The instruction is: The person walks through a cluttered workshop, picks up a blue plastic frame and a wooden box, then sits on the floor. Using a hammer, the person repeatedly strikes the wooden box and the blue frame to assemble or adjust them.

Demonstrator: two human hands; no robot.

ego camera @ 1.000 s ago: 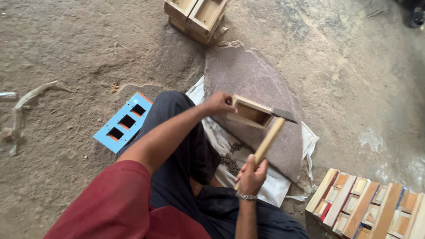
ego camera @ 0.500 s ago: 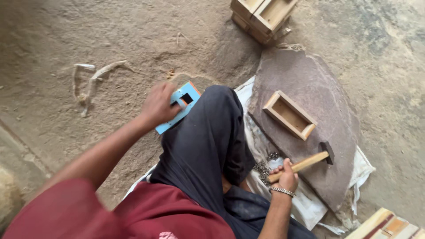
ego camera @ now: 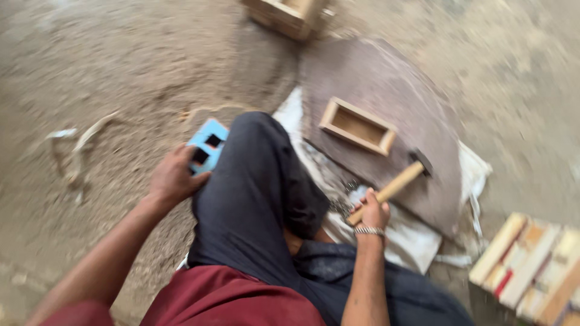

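Left hand (ego camera: 173, 179): closing loosely over the near edge of the blue frame (ego camera: 207, 145), fingers curled on it.
Blue frame: lying on the dirt floor (ego camera: 109, 66), just beside the bent knee, partly hidden under the fingers.
Right hand (ego camera: 373, 211): gripping the hammer (ego camera: 396, 185) fully by the handle's end.
Hammer: resting head-down on the stone slab (ego camera: 386, 84), near the small wooden box (ego camera: 357, 125).

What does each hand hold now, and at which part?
The right hand holds the hammer at the handle's lower end. The left hand grasps the blue block at its near edge.
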